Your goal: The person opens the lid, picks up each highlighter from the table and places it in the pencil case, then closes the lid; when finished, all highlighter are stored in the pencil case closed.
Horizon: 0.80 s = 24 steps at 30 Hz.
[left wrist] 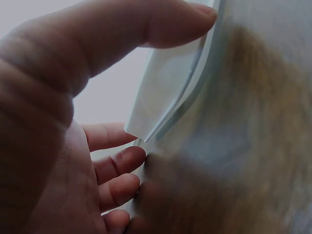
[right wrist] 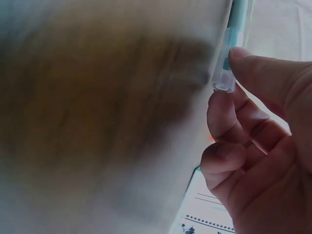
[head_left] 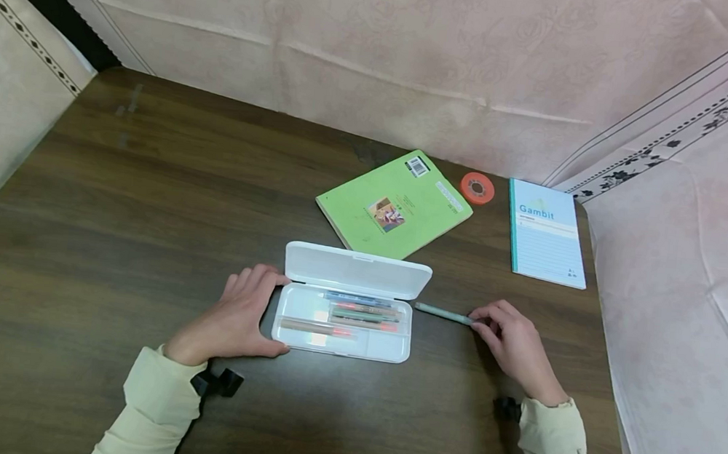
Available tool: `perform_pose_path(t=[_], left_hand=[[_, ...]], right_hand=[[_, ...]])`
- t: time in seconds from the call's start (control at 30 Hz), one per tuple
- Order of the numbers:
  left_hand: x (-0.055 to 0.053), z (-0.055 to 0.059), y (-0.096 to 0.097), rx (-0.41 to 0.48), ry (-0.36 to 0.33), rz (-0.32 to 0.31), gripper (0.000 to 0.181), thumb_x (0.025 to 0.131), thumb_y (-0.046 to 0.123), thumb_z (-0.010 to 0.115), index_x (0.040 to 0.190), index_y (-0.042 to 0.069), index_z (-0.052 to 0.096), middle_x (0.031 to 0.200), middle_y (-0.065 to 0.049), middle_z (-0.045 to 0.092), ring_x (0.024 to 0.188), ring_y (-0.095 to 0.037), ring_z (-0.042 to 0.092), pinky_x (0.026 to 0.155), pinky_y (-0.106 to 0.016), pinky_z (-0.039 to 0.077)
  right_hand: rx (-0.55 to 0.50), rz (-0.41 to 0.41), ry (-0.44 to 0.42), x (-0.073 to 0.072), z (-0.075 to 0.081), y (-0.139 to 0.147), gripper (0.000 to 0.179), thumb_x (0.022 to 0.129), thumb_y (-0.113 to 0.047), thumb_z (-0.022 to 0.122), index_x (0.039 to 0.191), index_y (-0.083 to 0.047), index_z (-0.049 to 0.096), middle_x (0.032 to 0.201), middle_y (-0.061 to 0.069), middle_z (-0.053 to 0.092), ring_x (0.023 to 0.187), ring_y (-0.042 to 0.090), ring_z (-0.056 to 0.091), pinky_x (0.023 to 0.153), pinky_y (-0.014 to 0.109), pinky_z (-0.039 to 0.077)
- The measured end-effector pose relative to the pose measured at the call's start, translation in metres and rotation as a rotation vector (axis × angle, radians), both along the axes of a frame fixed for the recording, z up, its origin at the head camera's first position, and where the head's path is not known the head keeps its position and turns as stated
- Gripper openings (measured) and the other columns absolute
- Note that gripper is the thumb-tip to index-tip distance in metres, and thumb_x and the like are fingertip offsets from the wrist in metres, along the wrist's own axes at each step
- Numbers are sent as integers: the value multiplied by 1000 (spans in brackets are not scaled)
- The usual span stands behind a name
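A translucent white plastic pencil case [head_left: 376, 346] lies with its lid [head_left: 360, 270] raised at the back. Several pens [head_left: 362, 314] lie inside it. My left hand [head_left: 233, 320] holds the case by its left end, thumb at the near corner and index finger by the far one; in the left wrist view, the thumb [left wrist: 180, 24] lies against the rim. Right of the case, my right hand [head_left: 513, 344] pinches a light teal pen [head_left: 441, 313] by its right end. Its clear end piece [right wrist: 224, 78] shows between thumb and finger in the right wrist view.
A green book [head_left: 365, 212] lies just behind the case, with an orange-red round roll [head_left: 477, 188] beside its right corner. At the table's right edge is a light blue "Gambit" notebook [head_left: 547, 237]. Patterned cloth [head_left: 381, 53] hangs behind the wooden table [head_left: 139, 235].
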<state>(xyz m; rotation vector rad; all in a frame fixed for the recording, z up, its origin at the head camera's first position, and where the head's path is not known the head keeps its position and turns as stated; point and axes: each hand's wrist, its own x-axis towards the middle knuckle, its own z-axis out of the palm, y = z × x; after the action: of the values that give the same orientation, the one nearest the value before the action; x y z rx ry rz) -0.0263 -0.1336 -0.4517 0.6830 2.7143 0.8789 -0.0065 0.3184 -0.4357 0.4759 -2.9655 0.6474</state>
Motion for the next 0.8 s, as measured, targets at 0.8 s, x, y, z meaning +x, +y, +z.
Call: perform_pose_path(t=[0.8], left_hand=[[-1, 1, 0, -12, 0, -6, 95, 60, 48, 89, 133, 9, 43, 125, -10, 46, 105, -25, 38, 86, -40, 26]], right_hand=[[75, 355, -100, 9, 34, -122, 11, 91, -19, 69, 102, -17, 69, 94, -8, 60, 74, 3, 54, 68, 24, 49]])
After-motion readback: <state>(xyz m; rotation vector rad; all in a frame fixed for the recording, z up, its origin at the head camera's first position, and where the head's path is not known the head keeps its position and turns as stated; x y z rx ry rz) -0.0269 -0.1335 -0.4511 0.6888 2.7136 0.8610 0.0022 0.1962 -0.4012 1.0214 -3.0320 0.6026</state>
